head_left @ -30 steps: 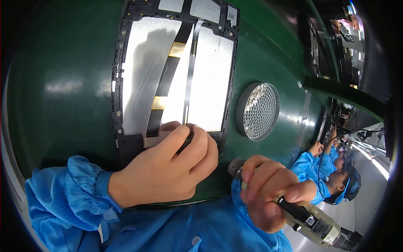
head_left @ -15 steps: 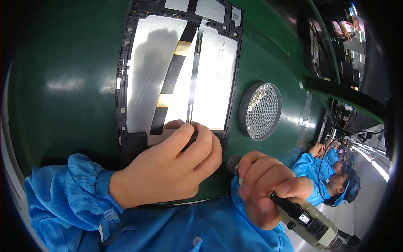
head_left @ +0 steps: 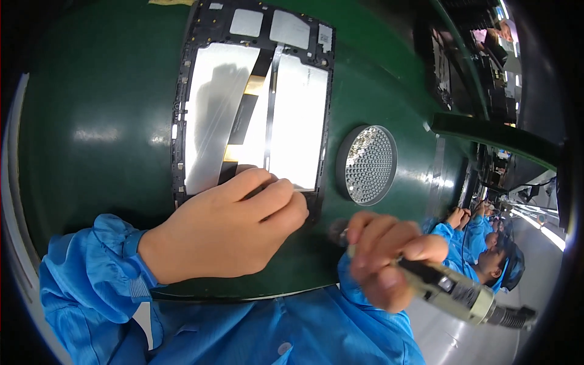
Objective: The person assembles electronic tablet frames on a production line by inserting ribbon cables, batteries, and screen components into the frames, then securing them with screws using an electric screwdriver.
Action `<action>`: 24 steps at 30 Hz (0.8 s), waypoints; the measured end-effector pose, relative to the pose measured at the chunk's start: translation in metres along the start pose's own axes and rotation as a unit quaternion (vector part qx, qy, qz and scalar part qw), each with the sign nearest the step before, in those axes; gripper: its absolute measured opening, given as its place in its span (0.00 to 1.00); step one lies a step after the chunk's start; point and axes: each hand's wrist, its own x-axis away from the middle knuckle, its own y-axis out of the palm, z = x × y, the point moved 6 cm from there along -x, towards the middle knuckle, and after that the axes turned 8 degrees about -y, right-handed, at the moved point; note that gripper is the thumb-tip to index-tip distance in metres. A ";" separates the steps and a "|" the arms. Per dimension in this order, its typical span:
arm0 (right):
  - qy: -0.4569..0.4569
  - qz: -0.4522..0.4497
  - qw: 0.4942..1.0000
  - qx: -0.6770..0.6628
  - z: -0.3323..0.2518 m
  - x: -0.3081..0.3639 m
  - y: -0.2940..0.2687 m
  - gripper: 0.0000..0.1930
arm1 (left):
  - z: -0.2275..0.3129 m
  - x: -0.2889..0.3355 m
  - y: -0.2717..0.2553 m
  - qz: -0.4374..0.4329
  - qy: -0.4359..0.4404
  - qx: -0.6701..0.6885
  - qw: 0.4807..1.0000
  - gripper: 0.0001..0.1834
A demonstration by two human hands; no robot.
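An opened tablet (head_left: 260, 36), with silver battery panels, a black frame and a dark ribbon cable (head_left: 243, 118), lies on the green work surface. My left hand (head_left: 225, 222) bends over its near end, fingers pinched together low on the tablet; what they hold, if anything, is hidden beneath them. In my right hand (head_left: 389, 255), just right of the tablet's near corner, is a beige-grey electric screwdriver (head_left: 453, 292). Its cord end points to the lower right, and its blurred front end lies toward the tablet. The fingers wrap round its body.
A round grey dish (head_left: 371, 164) with a dimpled bottom and small shiny pieces stands right of the tablet. Beyond it runs a dark green rail (head_left: 486, 134). Another person in blue (head_left: 493, 258) sits at the right. A yellowish strip (head_left: 171, 2) lies at the far edge.
The tablet now appears slightly lower and further left, with more of its far end showing. My left hand has shifted left with it. The screwdriver in my right hand has swung to a flatter angle.
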 end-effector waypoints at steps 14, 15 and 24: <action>-0.037 0.137 0.989 0.030 0.015 -0.009 -0.048 0.18 | 0.017 0.002 -0.003 0.040 -0.028 0.036 0.998 0.11; -0.035 0.135 0.990 0.029 0.016 -0.008 -0.048 0.18 | 0.015 0.002 -0.006 0.036 -0.027 0.057 0.997 0.10; -0.007 0.107 0.992 0.063 0.020 -0.009 -0.049 0.19 | 0.016 0.000 -0.005 0.059 -0.027 0.093 0.994 0.05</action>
